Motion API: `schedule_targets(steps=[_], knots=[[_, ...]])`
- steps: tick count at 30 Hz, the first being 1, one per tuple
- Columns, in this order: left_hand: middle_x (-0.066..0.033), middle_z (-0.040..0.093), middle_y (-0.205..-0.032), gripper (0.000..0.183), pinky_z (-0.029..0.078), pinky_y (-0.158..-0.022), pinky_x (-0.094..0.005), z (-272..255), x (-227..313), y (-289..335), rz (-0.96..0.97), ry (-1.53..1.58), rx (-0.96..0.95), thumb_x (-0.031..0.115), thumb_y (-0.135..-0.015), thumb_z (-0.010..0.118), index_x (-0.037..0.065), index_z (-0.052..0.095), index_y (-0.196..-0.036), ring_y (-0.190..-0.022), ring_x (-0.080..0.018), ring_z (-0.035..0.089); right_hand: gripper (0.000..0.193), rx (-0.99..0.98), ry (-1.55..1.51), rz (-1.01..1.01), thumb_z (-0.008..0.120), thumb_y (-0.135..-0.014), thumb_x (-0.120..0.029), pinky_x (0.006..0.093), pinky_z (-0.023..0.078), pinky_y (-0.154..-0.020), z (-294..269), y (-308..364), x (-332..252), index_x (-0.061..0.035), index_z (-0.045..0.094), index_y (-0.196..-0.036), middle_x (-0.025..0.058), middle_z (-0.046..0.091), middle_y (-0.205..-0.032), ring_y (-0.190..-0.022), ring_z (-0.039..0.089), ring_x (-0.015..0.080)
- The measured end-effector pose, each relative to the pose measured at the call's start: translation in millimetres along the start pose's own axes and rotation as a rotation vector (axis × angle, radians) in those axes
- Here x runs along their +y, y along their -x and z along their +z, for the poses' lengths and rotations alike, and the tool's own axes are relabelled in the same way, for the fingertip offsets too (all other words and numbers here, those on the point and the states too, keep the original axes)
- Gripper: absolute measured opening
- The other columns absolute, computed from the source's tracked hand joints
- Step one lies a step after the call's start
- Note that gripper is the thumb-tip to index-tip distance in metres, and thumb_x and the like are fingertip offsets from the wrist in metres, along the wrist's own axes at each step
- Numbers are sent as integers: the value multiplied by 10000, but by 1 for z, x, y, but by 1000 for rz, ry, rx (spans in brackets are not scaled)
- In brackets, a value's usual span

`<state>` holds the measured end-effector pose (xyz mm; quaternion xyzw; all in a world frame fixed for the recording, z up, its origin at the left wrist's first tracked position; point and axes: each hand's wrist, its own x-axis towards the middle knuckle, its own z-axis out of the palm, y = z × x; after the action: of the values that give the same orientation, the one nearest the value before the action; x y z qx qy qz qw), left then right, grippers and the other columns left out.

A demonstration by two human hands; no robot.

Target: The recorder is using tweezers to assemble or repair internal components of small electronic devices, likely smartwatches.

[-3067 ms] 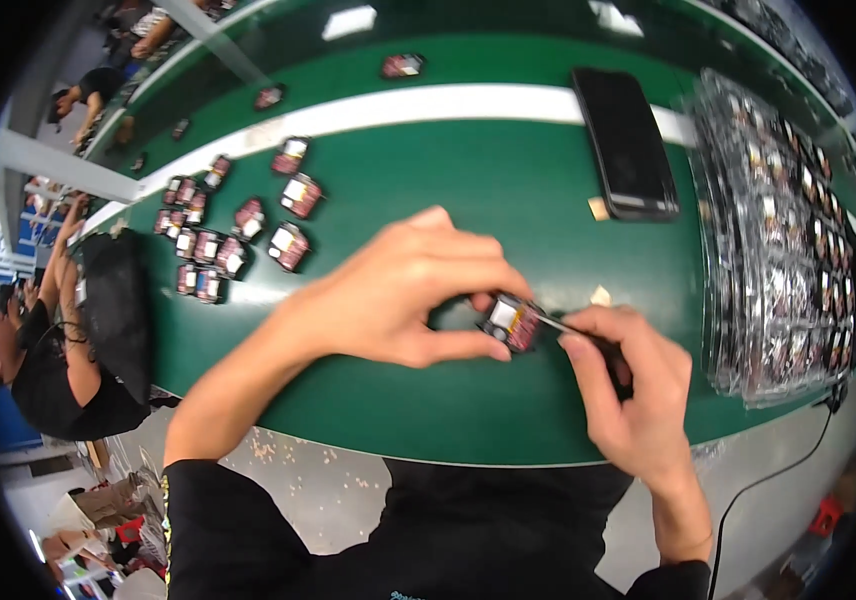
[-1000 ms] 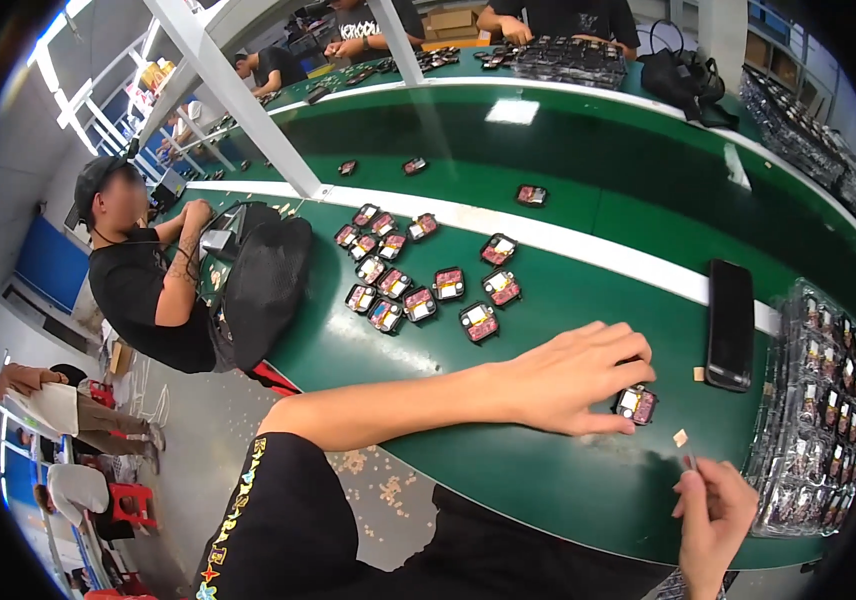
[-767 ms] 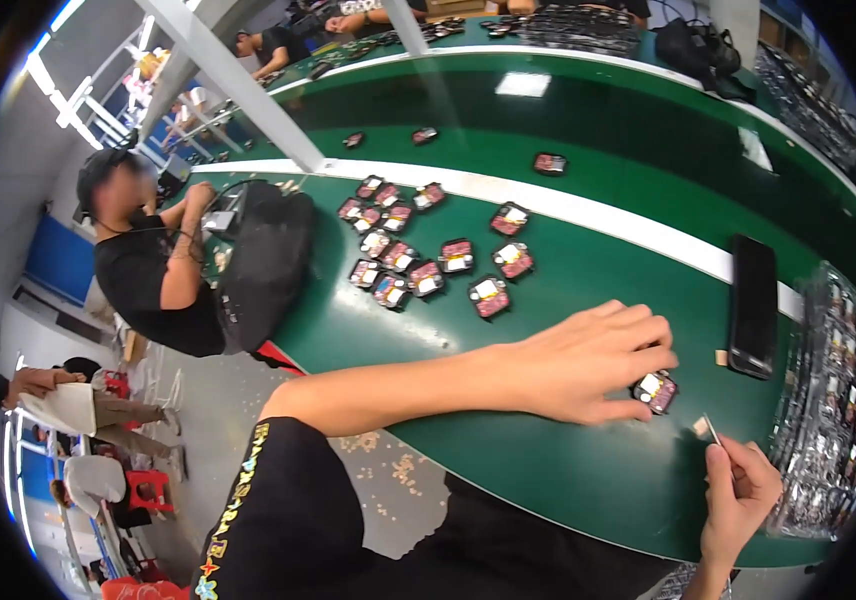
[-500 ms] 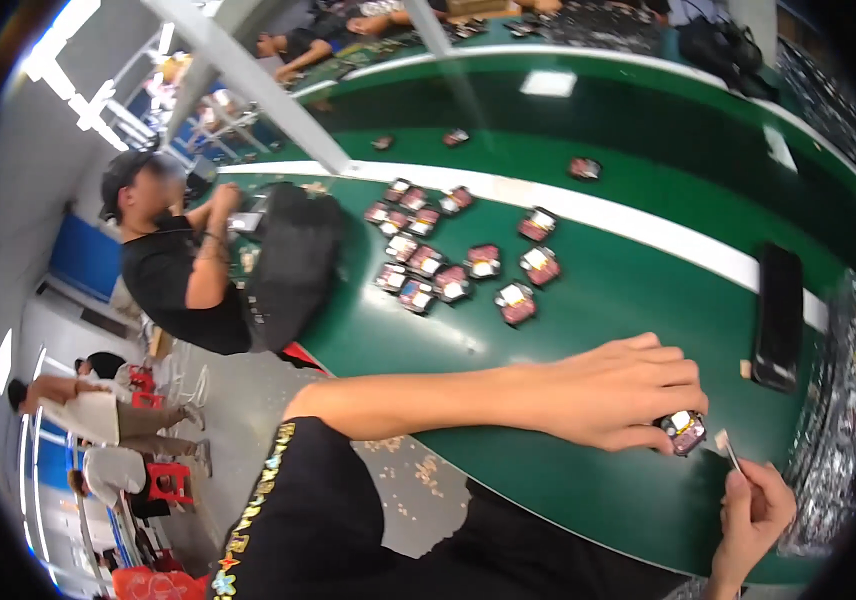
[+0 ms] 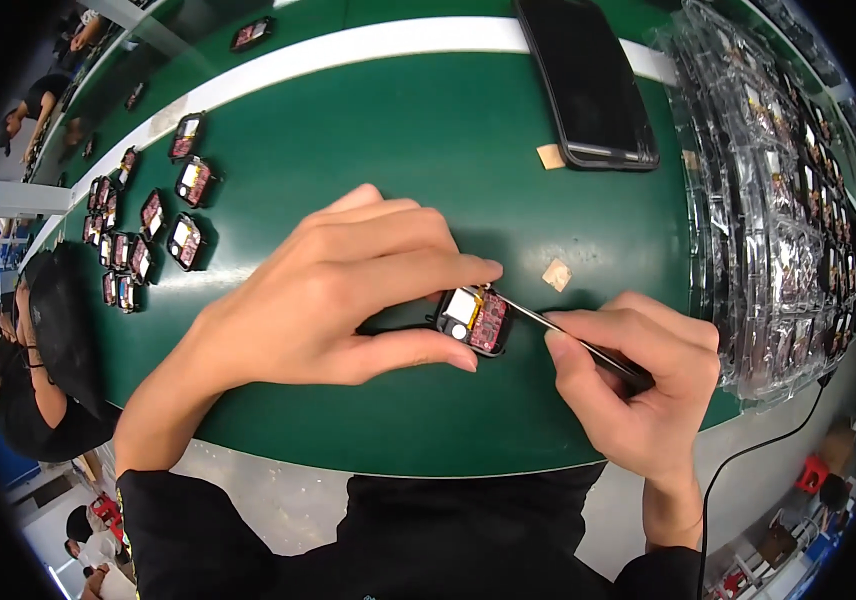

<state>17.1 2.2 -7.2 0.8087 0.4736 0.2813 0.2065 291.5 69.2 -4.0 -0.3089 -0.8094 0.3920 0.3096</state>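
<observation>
My left hand (image 5: 338, 290) pinches a small black-cased electronic device (image 5: 489, 322) between thumb and index finger, just above or on the green table. The open case shows a red circuit board, a white-and-yellow part and a round white spot. In my right hand (image 5: 643, 375) is a pair of slim metal tweezers (image 5: 533, 314), gripped like a pen. Their tip meets the device's upper edge, close to my left index fingertip; whether they pinch anything there I cannot make out. A small beige piece (image 5: 556, 274) lies on the table beyond the tweezers.
Several similar devices (image 5: 186, 241) lie at the left of the green table (image 5: 398, 130). A black phone (image 5: 588, 85) rests at the back, another beige piece (image 5: 551, 156) beside it. Clear plastic trays of devices (image 5: 773, 230) are stacked at right. A co-worker (image 5: 43, 400) sits at left.
My view has swung toward the right side of the table. The tweezers have moved from beside the beige piece to the device's edge. My left hand still holds the device.
</observation>
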Motion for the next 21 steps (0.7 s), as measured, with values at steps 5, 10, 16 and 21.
schedule_targets(steps=[5,10,16,21], knots=[[-49,756,-962,647,447,-803,-363,-2,3,-3,-28,-1,-43,369,-734,982,34,823,-1263,-863,-235,677,145,-19,45,-48,837,-822,59,268,319,-438,4,-2,0,7,808,-954,13,608,-652,-451,465,74],[-56,756,-947,639,457,-804,-367,-1,1,-4,-9,-9,-35,381,-739,979,34,826,-1254,-855,-243,683,143,-12,34,-9,830,-827,68,253,310,-458,4,1,1,19,818,-960,11,607,-652,-476,466,58],[-50,751,-928,643,444,-763,-356,0,7,-6,-39,-3,5,398,-734,991,39,807,-1234,-797,-228,645,185,-1,65,-35,831,-812,89,234,288,-473,2,2,-1,24,840,-985,4,614,-661,-495,450,39],[-44,749,-925,598,430,-709,-333,0,9,-7,-75,-40,-12,402,-731,1001,50,795,-1169,-749,-197,613,275,96,196,-163,862,-768,85,242,281,-468,7,6,4,9,862,-1032,3,641,-720,-497,431,43]])
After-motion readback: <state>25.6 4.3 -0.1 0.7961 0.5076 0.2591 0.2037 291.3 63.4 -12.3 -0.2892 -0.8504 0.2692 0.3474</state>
